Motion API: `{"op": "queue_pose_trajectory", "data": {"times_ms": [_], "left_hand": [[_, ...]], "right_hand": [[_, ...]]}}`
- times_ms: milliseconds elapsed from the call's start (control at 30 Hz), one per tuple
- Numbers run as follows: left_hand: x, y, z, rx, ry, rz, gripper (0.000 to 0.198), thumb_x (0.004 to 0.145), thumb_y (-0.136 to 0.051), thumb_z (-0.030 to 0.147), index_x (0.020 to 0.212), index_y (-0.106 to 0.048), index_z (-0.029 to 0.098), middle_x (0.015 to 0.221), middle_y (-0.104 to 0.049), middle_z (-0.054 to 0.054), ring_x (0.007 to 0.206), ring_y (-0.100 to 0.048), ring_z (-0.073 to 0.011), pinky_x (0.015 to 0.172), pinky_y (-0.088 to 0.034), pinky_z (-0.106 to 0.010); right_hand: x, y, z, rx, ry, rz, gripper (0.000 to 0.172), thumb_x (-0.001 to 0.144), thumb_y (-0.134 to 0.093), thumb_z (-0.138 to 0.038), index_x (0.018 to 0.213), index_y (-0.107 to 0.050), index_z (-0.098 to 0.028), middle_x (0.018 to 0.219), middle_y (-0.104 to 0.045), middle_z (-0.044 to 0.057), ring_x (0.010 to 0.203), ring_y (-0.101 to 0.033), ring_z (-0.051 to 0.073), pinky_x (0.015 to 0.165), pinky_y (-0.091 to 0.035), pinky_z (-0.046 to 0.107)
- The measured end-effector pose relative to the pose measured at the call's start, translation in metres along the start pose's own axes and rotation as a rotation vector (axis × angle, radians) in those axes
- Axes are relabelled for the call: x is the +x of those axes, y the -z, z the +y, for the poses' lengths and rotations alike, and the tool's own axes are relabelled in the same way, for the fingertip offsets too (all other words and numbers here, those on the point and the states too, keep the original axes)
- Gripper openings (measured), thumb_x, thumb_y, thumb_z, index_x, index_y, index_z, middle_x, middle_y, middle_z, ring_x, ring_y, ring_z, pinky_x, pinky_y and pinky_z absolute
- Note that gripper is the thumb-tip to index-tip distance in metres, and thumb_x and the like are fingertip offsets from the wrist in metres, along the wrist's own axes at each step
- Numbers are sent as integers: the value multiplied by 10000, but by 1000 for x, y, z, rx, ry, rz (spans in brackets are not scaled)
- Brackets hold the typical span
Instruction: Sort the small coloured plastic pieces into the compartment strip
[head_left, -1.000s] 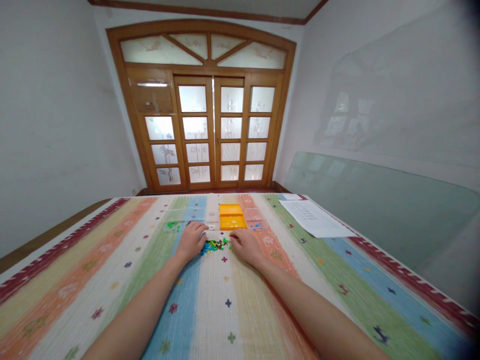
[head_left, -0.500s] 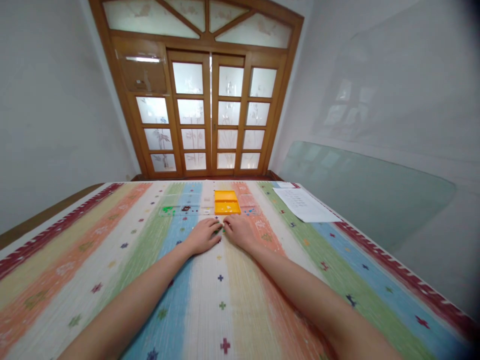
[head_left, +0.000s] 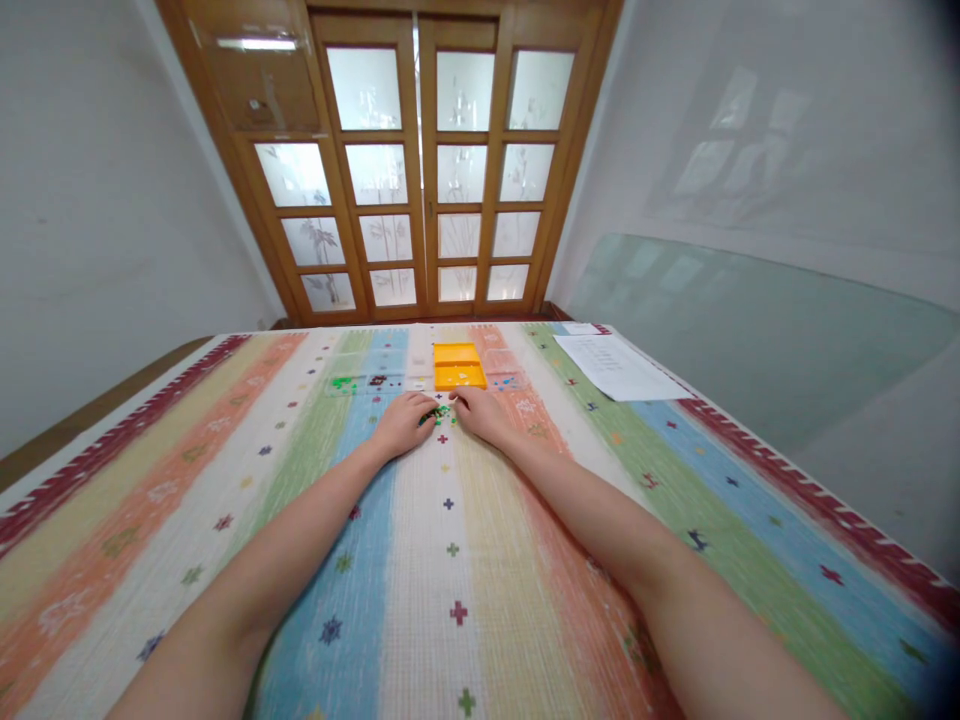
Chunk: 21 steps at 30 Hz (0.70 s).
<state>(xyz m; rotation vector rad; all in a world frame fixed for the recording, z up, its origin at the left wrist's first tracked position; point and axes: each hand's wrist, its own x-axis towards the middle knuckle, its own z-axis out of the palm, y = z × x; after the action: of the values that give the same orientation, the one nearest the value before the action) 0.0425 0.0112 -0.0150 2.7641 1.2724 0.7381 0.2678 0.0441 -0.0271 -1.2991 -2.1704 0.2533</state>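
A scatter of tiny green pieces (head_left: 445, 412) lies on the striped tablecloth between my two hands. My left hand (head_left: 407, 424) rests at the left side of them, fingers bent together, its fingertips touching a few green and dark bits. At the right side my right hand (head_left: 480, 413) has its fingers curled in, tips close to the pieces; whatever they may hold is too small to make out. Just beyond the hands stands an open yellow box (head_left: 460, 386), its lid raised at the back and a few pale bits inside.
Clear trays flank the yellow box: left, green pieces (head_left: 343, 384) and dark red pieces (head_left: 377, 380); right, blue pieces (head_left: 507, 382). A printed white sheet (head_left: 622, 368) lies at the far right of the tablecloth (head_left: 420, 600). Wooden glazed doors (head_left: 420, 200) stand behind the table.
The view has tipped downward, so the table sits higher in the picture. My hands have parted slightly, and more of the green pieces now show between them.
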Motion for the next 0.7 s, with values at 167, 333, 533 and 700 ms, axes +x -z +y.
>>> {"op": "queue_pose_trajectory", "data": {"times_ms": [167,333,533,700], "left_hand": [[1,0,-2,-17,-8,-3,302,993,-565,291,1220,-749,212,1239,-738,-97,1200,-612,-272,1123,-450,-463],[1,0,-1,-17,-11,-20,299,982,-582,282,1221,-751,220,1253,-728,-100,1219,-600,-274,1133,-440,-470],[0,-2,-2,20,-24,-26,347,970,-594,273,1289,-712,203,1320,-698,-113,1273,-570,-279,1161,-418,-466],[-1,-2,-2,33,-16,-36,367,959,-602,273,1310,-695,216,1367,-677,-108,1312,-552,-284,1187,-401,-473]], "right_hand": [[-4,4,0,-4,121,-51,252,995,-580,-179,1185,-745,-168,1162,-744,110,1074,-650,221,976,-470,327],[-4,5,-3,-59,186,-92,267,1019,-588,-210,1236,-743,-196,1142,-711,111,1088,-617,225,988,-449,335],[-5,6,-3,-75,198,-93,227,1010,-602,-205,1176,-756,-190,1098,-699,101,1052,-610,223,962,-446,328],[-4,5,-2,-63,171,-78,179,997,-603,-177,1088,-756,-180,1083,-708,97,1034,-614,218,937,-451,317]]}}
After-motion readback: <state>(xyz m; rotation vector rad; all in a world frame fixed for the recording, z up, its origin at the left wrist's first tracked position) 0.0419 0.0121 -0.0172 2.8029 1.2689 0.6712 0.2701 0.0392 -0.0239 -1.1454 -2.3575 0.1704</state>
